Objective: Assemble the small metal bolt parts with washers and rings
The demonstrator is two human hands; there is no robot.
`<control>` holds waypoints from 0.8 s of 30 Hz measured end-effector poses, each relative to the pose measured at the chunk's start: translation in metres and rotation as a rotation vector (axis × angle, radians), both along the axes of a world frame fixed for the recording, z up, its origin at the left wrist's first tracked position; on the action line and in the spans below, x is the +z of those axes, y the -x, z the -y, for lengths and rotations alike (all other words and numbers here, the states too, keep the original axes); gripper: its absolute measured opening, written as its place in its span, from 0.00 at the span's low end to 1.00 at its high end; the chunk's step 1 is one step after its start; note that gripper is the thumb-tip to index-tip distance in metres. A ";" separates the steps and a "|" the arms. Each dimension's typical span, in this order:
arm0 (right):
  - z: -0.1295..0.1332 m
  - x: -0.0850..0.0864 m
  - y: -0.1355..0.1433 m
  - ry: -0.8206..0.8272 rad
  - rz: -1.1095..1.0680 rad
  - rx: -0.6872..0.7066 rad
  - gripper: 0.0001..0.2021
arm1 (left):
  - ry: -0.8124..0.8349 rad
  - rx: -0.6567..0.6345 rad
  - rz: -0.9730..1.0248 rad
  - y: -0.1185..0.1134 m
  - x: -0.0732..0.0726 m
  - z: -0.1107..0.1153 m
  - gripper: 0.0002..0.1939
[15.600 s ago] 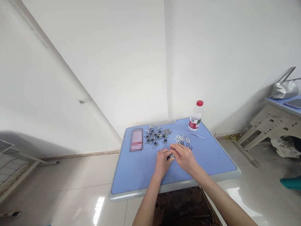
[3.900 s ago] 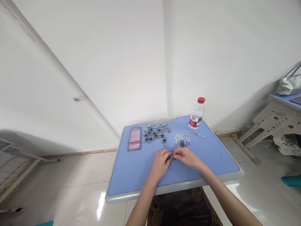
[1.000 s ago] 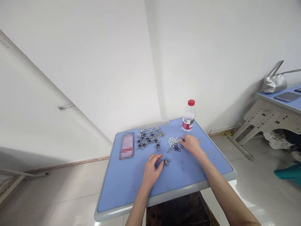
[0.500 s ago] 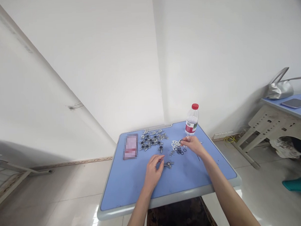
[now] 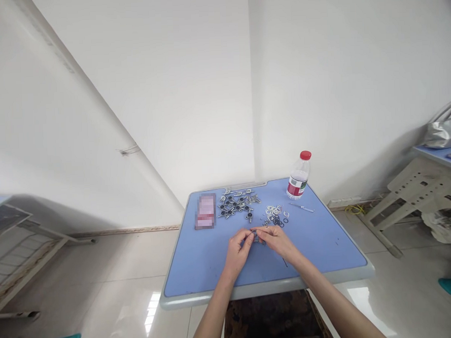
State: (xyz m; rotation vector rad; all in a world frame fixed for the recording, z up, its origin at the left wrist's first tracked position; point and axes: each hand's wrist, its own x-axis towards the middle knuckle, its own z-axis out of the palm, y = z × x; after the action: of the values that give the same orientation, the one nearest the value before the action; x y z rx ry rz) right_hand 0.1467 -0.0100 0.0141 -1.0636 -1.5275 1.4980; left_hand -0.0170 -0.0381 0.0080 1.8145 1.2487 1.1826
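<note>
Over the middle of the blue table, my left hand [image 5: 238, 250] and my right hand [image 5: 278, 240] meet fingertip to fingertip. Both are closed in a pinch on a thin black ring [image 5: 255, 231], partly covered by the fingers. A small metal fitting [image 5: 256, 242] shows just under the fingertips, mostly hidden. Beyond my right hand lie flat white rings [image 5: 273, 210], loose black rings [image 5: 277, 220] and tiny metal balls [image 5: 266, 223]. Further left, a cluster of metal fittings with black round centres [image 5: 232, 206] is spread out.
A clear bottle with a red cap [image 5: 299, 179] stands at the back right of the table [image 5: 199, 268], near a slim tweezer-like tool [image 5: 302, 207]. A blurred pink rectangular item [image 5: 205, 211] lies at the left. A thin dark stick [image 5: 285, 262] is beside my right wrist.
My right hand has come from the ring pile to my left hand, bringing a black ring. My left fingers have closed on it too. The view has shifted slightly left.
</note>
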 end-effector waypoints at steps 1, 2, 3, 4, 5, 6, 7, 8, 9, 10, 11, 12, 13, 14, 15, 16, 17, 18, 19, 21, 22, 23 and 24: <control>0.000 0.001 -0.001 -0.026 0.003 -0.023 0.16 | 0.012 0.005 0.004 0.001 0.000 0.000 0.19; 0.000 0.002 -0.003 -0.053 0.015 -0.048 0.14 | 0.023 0.007 0.005 0.001 -0.001 0.000 0.19; 0.000 0.003 -0.004 -0.076 0.037 -0.070 0.12 | 0.031 0.005 0.004 0.001 -0.001 0.000 0.19; 0.000 0.005 -0.006 -0.092 0.066 -0.085 0.11 | 0.037 -0.001 0.001 0.001 -0.002 0.000 0.20; -0.001 0.007 -0.008 -0.102 0.098 -0.086 0.09 | 0.038 -0.008 -0.004 0.000 -0.002 0.000 0.20; -0.001 0.009 -0.010 -0.107 0.128 -0.080 0.08 | 0.037 -0.015 -0.014 0.000 -0.002 0.000 0.20; -0.001 0.011 -0.012 -0.113 0.153 -0.067 0.08 | 0.032 -0.022 -0.027 -0.001 -0.002 0.000 0.20; -0.001 0.012 -0.015 -0.119 0.177 -0.050 0.07 | 0.023 -0.030 -0.042 -0.001 -0.001 0.000 0.19; -0.001 0.014 -0.018 -0.126 0.203 -0.032 0.07 | 0.013 -0.038 -0.058 -0.002 -0.001 0.001 0.19; -0.001 0.015 -0.022 -0.133 0.233 -0.012 0.07 | 0.004 -0.049 -0.073 -0.003 0.000 0.001 0.18; -0.001 0.015 -0.025 -0.138 0.266 0.006 0.06 | -0.003 -0.062 -0.088 -0.003 0.001 0.002 0.17; 0.000 0.016 -0.029 -0.145 0.299 0.021 0.06 | -0.008 -0.076 -0.104 -0.003 0.002 0.003 0.17; 0.001 0.016 -0.032 -0.157 0.327 0.032 0.06 | -0.011 -0.086 -0.123 -0.003 0.002 0.004 0.16; 0.002 0.016 -0.036 -0.172 0.349 0.040 0.06 | -0.013 -0.086 -0.144 -0.003 0.003 0.004 0.16; 0.004 0.015 -0.038 -0.191 0.365 0.048 0.05 | -0.016 -0.075 -0.161 -0.003 0.003 0.004 0.15; 0.006 0.015 -0.041 -0.209 0.378 0.056 0.05 | -0.022 -0.055 -0.170 -0.002 0.003 0.004 0.14; 0.008 0.014 -0.042 -0.222 0.387 0.064 0.06 | -0.031 -0.031 -0.171 -0.001 0.002 0.004 0.14; 0.010 0.013 -0.043 -0.231 0.397 0.071 0.06 | -0.041 -0.007 -0.167 -0.001 0.001 0.003 0.13; 0.012 0.012 -0.044 -0.237 0.410 0.075 0.06 | -0.051 0.007 -0.163 0.000 -0.001 0.002 0.12; 0.014 0.010 -0.044 -0.252 0.447 0.073 0.07 | -0.065 0.006 -0.183 0.001 -0.005 0.000 0.10; 0.014 0.010 -0.043 -0.265 0.469 0.066 0.07 | -0.068 -0.003 -0.209 0.000 -0.007 -0.001 0.11; 0.013 0.010 -0.042 -0.280 0.495 0.060 0.08 | -0.070 -0.016 -0.238 0.000 -0.009 -0.002 0.12; 0.013 0.010 -0.042 -0.295 0.522 0.055 0.08 | -0.071 -0.032 -0.265 -0.001 -0.011 -0.003 0.14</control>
State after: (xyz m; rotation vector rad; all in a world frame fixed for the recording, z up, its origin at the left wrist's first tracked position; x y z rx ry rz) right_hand 0.1883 -0.0226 0.0242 -1.3009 -2.0730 1.0223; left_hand -0.0163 -0.0352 -0.0029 2.0891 1.3310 1.0046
